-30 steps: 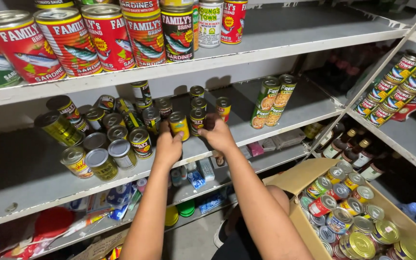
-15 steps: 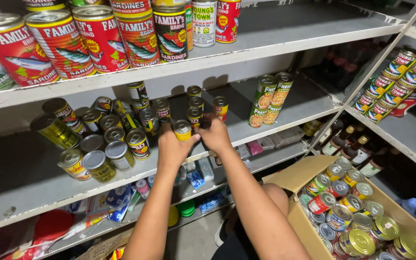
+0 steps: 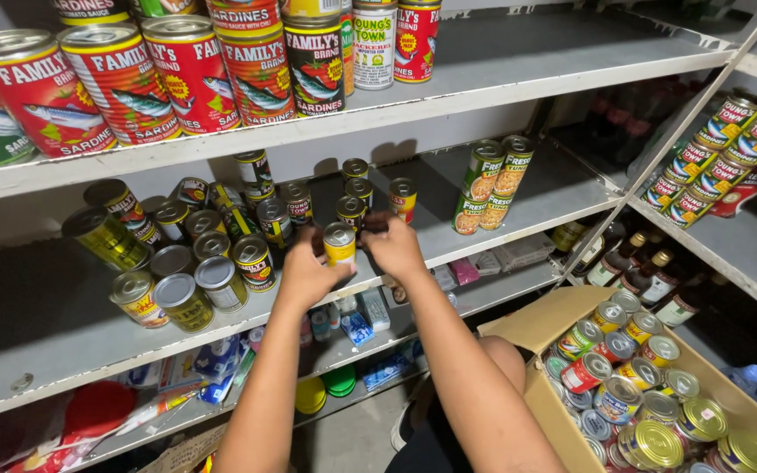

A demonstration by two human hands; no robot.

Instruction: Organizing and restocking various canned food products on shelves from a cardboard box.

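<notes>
left hand wrapped round yellow can on grey shelf | right hand at 3 o'clock, grip hidden | storeroom racks | box of cans at 4 o'clock

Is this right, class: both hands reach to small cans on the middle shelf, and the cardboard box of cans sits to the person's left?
Not quite. The head view shows the cardboard box on the person's right. The left hand and right hand do reach to small cans on the middle shelf.
</notes>
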